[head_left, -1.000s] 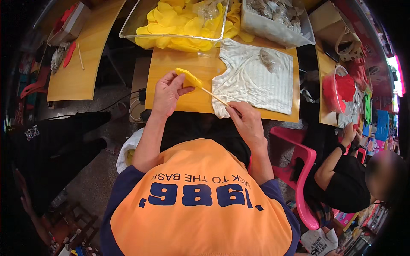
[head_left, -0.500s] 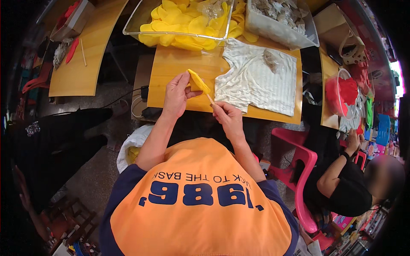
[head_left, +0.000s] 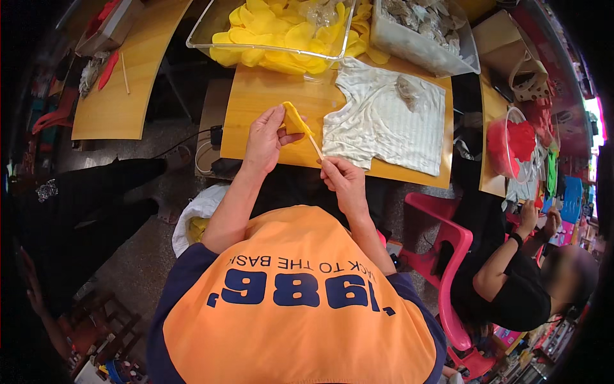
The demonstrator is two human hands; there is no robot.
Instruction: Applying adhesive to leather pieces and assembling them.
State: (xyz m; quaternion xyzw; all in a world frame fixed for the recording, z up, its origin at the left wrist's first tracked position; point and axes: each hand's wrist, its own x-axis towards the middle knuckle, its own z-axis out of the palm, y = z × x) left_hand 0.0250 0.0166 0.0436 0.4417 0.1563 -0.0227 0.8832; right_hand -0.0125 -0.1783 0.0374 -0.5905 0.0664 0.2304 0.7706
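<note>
Between the thumb and fingers of my left hand [head_left: 265,138] is a yellow fabric piece [head_left: 295,119], narrow and pouch-like, held up over the near left part of the table. A thin wooden stick [head_left: 316,148] meets its lower right end; whether the tip is inside the fabric, I cannot tell. My right hand [head_left: 346,184] pinches the stick's other end by the table's front edge. Just right of the stick, a white striped shirt [head_left: 390,118] lies flat, with a small clear plastic bag [head_left: 407,91] on it.
A clear bin [head_left: 262,48] of yellow fabric pieces stands at the back, beside a translucent bin [head_left: 425,61] of small wrapped items. On the right are a pink chair [head_left: 457,246] and a person [head_left: 502,275]. A white sack [head_left: 198,217] sits by my left arm.
My right hand has shifted slightly down and right, and more of the stick shows below the yellow piece. The person on the right has raised their hands.
</note>
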